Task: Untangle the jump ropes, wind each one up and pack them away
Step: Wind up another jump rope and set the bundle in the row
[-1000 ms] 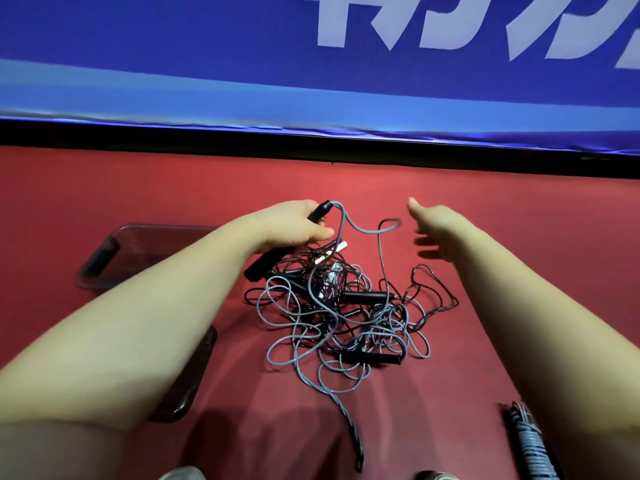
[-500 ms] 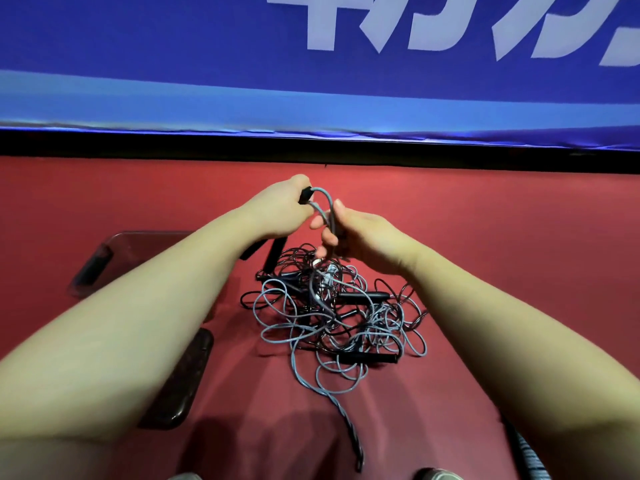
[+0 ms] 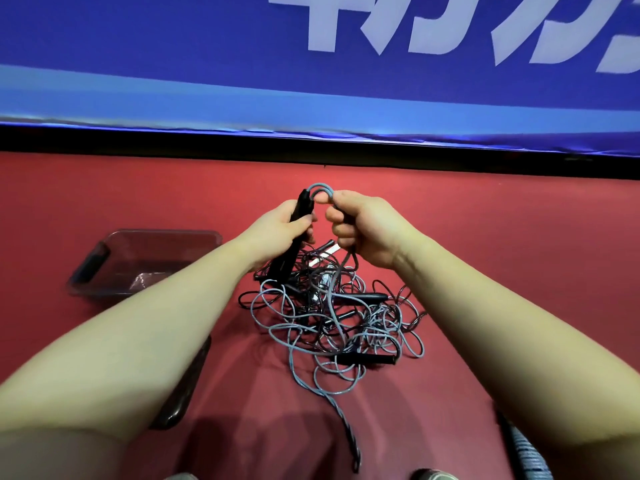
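Tangle (image 3: 329, 313) at centre frame, bin (image 3: 162, 233) to its left; both hands work just above the tangle.
Left hand (image 3: 284, 226) grips a black handle (image 3: 298, 214), long axis near-upright, cord end pointing up-frame. Right hand (image 3: 363, 230), just beside it, pinches the grey cord (image 3: 322, 188) arching from that end; the cord drops into the tangle below.

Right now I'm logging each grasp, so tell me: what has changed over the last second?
The right hand came in open from the right and took hold of the grey rope just past the handle. The left hand keeps gripping that handle. The tangle and tray stayed put.
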A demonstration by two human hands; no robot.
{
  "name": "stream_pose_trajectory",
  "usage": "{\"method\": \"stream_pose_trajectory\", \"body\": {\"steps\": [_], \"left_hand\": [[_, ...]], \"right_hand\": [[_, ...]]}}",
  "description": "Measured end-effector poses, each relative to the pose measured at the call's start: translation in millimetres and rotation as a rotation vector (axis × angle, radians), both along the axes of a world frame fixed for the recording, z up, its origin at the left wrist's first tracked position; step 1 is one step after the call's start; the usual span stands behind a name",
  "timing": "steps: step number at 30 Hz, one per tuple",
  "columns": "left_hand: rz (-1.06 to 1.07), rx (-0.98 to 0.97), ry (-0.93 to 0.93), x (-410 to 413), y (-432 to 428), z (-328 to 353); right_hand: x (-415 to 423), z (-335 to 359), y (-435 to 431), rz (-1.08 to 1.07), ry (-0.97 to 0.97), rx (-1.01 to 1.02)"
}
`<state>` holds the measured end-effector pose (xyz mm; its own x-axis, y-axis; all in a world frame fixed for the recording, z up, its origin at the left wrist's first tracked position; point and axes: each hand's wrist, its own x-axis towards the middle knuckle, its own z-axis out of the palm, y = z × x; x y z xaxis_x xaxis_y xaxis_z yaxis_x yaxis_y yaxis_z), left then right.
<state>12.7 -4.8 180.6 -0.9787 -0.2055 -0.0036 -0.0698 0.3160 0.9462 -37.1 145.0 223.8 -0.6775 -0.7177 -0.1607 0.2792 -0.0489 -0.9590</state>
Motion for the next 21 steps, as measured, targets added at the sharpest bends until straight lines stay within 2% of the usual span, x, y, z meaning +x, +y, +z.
{"method": "stream_pose_trajectory", "body": {"steps": [3,8,10,12,17,21], "left_hand": [[0.03,-0.044,0.019,-2.1,3.0,0.6],[0.176,-0.278,0.099,-7.4,4.2,4.0],[0.202,-0.411,0.165,-7.1,2.5,8.8],[0.185,-0.543,0.237,-6.2,0.1,12.1],[0.143,-0.855,0.473,-4.2,-3.2,20.8],[0.184,-0.98,0.465,-6.7,-6.7,26.9]], "right_hand": [[0.8,0.2,2.3,0.04,0.052,0.029],[-5.6,-12.3,5.4,0.02,0.15,0.17],[-7.0,-17.2,8.1,0.045,0.101,0.214],[-8.7,-18.0,12.3,0.117,0.011,0.193],[-10.3,-12.6,14.5,0.224,0.035,0.038],[-7.8,-12.0,10.0,0.141,0.148,-0.114]]}}
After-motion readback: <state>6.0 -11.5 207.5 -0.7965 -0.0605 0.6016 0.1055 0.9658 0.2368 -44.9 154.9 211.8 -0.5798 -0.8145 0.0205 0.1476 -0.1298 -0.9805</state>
